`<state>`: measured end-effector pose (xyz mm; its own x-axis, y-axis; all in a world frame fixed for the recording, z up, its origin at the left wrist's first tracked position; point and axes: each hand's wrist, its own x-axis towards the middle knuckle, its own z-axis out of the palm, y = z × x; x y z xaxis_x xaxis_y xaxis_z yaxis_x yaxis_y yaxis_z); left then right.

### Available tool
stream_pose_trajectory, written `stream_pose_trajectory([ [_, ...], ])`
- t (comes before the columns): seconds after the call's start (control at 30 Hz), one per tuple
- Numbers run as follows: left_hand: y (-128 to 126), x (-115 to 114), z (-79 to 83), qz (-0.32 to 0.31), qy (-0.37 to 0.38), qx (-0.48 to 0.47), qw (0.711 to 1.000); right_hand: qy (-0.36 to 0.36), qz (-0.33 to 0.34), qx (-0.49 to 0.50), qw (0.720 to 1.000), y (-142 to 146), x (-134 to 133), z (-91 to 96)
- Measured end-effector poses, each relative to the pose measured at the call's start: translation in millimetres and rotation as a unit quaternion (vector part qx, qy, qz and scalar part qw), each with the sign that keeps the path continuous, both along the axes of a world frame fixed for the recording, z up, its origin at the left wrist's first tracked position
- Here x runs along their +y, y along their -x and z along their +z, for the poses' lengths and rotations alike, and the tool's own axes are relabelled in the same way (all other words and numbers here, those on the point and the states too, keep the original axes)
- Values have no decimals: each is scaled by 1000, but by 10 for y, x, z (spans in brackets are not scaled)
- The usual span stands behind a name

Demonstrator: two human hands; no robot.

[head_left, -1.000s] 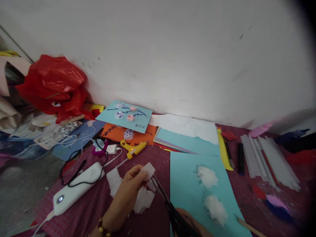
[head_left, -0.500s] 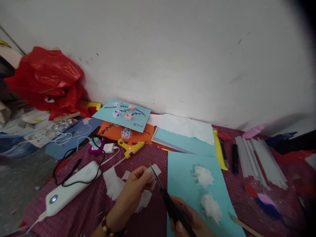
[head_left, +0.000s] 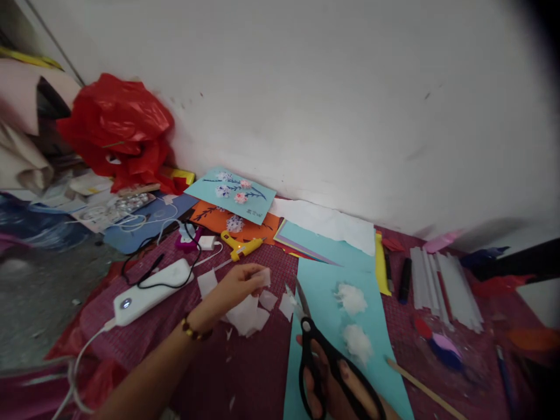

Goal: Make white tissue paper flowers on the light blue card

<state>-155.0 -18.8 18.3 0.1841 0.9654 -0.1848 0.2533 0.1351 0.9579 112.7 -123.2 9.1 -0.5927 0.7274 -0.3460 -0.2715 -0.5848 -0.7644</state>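
Observation:
Between the fingertips of my left hand point(head_left: 238, 286) is a small piece of white tissue paper point(head_left: 263, 276). Below it, more cut tissue pieces point(head_left: 247, 315) lie on the dark red patterned cloth. My right hand point(head_left: 326, 373) has its fingers through the handles of black-handled scissors point(head_left: 308, 332), whose blades are parted and point away from me. Under the scissors lies a light blue sheet point(head_left: 319, 280). On that sheet sit two fluffy white tissue tufts, an upper one point(head_left: 352, 298) and a lower one point(head_left: 357, 343).
A yellow glue gun point(head_left: 240, 246) with a lit light lies beyond my left hand. Left of it are a white power bank point(head_left: 151, 291) and cables. Finished flower cards point(head_left: 234, 192) lean at the back. White glue sticks point(head_left: 446, 286) and a wooden stick point(head_left: 424, 388) lie right.
The scissors have moved away from the tissue piece, and their blades have opened. My left hand has shifted up and left with the piece. The whole view has turned slightly left.

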Motion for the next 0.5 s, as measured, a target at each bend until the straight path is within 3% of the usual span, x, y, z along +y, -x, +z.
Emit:
stream_pose_trajectory([
  [0.07, 38, 32, 52, -31, -88, 129, 987, 23, -27, 48, 998, 31, 16, -185],
  [0.13, 62, 13, 80, -19, -166, 228, 959, 23, -23, 50, 998, 77, 22, -294],
  [0.2, 66, -71, 72, 1, -180, 259, 949, 24, -14, 55, 998, 123, 2, -315],
  [0.37, -155, -405, -56, 7, -123, 120, 985, 44, 1, 130, 991, 194, -126, -216],
  [0.5, -446, -428, -78, -55, -132, 16, 990, 43, 9, 135, 990, 179, -176, -183],
])
